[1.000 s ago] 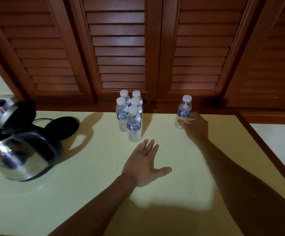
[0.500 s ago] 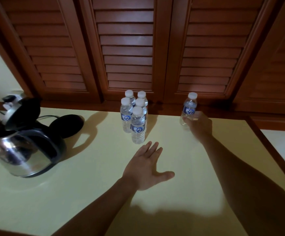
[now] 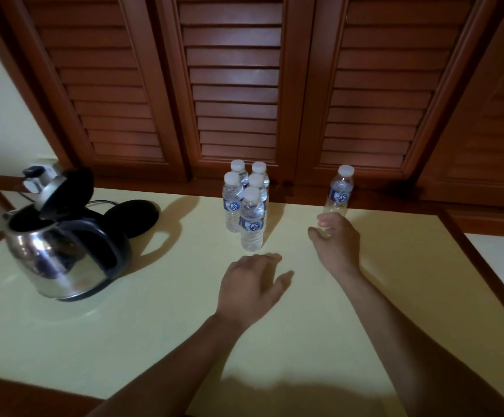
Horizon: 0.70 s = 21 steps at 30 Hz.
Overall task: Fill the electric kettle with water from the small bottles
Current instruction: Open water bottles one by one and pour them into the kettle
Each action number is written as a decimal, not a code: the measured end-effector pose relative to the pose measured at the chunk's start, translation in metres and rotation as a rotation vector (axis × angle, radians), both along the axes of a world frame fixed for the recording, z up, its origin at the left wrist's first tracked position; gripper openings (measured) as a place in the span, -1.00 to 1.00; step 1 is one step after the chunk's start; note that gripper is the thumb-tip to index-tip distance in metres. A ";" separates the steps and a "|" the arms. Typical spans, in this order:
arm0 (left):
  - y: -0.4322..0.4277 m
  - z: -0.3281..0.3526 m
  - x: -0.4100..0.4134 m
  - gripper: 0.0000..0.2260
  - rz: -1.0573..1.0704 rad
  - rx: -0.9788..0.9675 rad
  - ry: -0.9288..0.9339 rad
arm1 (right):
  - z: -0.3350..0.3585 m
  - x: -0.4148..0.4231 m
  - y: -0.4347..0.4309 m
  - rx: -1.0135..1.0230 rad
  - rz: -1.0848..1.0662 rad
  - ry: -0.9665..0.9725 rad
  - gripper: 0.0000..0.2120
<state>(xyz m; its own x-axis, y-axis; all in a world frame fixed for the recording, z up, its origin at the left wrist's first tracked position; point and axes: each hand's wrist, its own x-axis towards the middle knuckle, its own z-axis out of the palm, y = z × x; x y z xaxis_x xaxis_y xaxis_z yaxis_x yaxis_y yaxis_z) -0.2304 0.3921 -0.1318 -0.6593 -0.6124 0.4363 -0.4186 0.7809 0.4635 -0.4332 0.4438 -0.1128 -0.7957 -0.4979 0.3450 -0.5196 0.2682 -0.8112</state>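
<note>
**A:** Since only the head view shows this, tell me from there: where is everything, and why laid out like that?

**B:** On a pale yellow table [image 3: 124,341], the electric kettle [image 3: 64,254] stands at the left, off its black round base [image 3: 133,218], which lies just behind it. Its lid [image 3: 64,188] is tipped up and back, so the mouth is clear, ready, I'd judge, to take water. Five small bottles [image 3: 250,218] stand in a tight cluster at the middle of the far edge, all upright and capped. A sixth, the lone bottle [image 3: 339,191], stands apart to the right, also upright and capped; it looks nearly empty, though I can't be sure. Dark louvred shutters [image 3: 232,85] fill the wall behind.

**A:** Why would that one stand apart?

**B:** My guess is it is being kept separate from the full ones.

**A:** And the hands?

**B:** Both arms reach forward over the table. The right hand [image 3: 336,242] sits just in front of the lone bottle, its fingers loosely curled and slightly blurred; they grasp nothing, and there is a gap between fingertips and bottle. The left hand [image 3: 252,281] hovers palm down just before the nearest clustered bottle, fingers relaxed and gently bent, thumb out to the side, holding nothing.

**A:** So what step is this?

**B:** Likely between bottles. The left hand seems best placed to take the front bottle of the cluster. I can't see whether any water is in the kettle.
</note>
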 end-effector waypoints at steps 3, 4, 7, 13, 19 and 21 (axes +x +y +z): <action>-0.005 0.009 0.018 -0.56 0.140 -0.020 0.064 | 0.023 0.015 -0.012 -0.090 0.146 0.056 -0.81; -0.009 0.011 0.024 -0.53 0.179 -0.011 0.040 | 0.031 0.019 -0.018 -0.098 0.186 0.105 -0.80; -0.028 0.005 0.041 -0.42 0.233 0.000 -0.134 | 0.052 0.033 -0.033 -0.114 0.285 0.226 -0.79; -0.040 -0.007 0.055 -0.18 0.151 0.086 -0.392 | 0.069 0.061 -0.060 -0.016 0.347 0.379 -0.58; -0.036 0.003 0.061 -0.22 0.120 0.108 -0.267 | 0.072 0.071 -0.060 -0.040 0.405 0.386 -0.75; -0.036 0.006 0.062 -0.20 0.114 0.144 -0.228 | 0.077 0.076 -0.058 -0.034 0.420 0.360 -0.76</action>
<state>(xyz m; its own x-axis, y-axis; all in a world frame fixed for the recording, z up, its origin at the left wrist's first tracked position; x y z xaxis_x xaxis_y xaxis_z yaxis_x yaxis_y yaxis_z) -0.1684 0.3560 -0.1260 -0.6537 -0.7330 0.1881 -0.6058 0.6559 0.4504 -0.3571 0.3862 -0.0361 -0.3603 -0.7308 0.5798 -0.8224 -0.0445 -0.5671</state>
